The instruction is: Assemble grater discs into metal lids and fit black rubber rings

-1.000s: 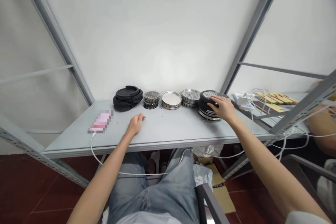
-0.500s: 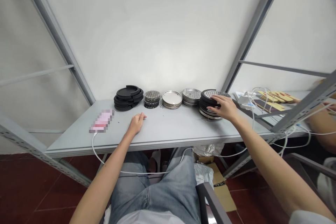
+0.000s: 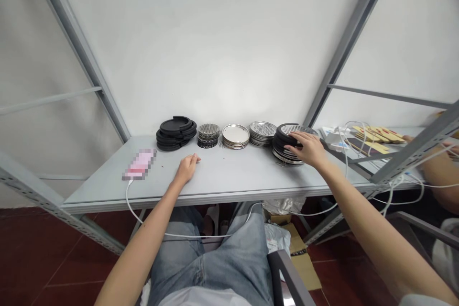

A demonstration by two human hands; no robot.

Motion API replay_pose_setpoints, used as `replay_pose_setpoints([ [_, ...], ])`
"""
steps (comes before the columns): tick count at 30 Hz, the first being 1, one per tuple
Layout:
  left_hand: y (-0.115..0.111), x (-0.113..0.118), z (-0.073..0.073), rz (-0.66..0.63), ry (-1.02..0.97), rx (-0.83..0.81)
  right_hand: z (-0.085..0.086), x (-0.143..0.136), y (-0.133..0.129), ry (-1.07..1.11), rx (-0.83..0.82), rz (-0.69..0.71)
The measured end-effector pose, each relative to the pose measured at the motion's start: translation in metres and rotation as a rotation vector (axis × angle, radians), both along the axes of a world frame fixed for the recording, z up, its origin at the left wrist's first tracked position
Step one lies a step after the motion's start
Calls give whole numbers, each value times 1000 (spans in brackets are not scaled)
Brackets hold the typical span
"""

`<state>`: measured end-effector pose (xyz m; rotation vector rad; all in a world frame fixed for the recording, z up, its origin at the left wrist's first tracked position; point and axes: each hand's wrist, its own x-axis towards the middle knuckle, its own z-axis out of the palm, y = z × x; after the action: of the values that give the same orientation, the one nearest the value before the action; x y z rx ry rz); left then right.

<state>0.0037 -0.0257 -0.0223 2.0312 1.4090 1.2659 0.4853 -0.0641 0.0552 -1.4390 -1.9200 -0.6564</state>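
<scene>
Along the back of the grey table (image 3: 229,186) stand stacks of round parts: black rings (image 3: 175,134), patterned discs (image 3: 208,135), plain metal lids (image 3: 235,136) and perforated metal discs (image 3: 263,133). At the right end is a stack of black rings with perforated metal tops (image 3: 283,143). My right hand (image 3: 308,148) rests against the right side of that stack, fingers apart over its top and front. My left hand (image 3: 188,167) lies on the table in front of the patterned discs, fingers curled together, holding nothing visible.
A phone (image 3: 139,164) with a white cable lies at the left. Metal posts frame the table. On the right, a neighbouring table holds yellow pieces (image 3: 380,134), cables and a white box, with another person's arm (image 3: 437,167) there. Below are a cardboard box (image 3: 303,263) and a chair arm.
</scene>
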Motion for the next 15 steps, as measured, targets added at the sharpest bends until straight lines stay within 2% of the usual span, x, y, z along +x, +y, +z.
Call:
replay_pose_setpoints([
  [4, 1, -1, -1, 3, 7, -1, 1, -3, 2, 38, -7, -5],
  [10, 1, -1, -2, -9, -18, -11, -3, -9, 3, 75, 70, -59],
  [15, 1, -1, -2, -10, -22, -15, -4, -13, 4, 71, 60, -40],
])
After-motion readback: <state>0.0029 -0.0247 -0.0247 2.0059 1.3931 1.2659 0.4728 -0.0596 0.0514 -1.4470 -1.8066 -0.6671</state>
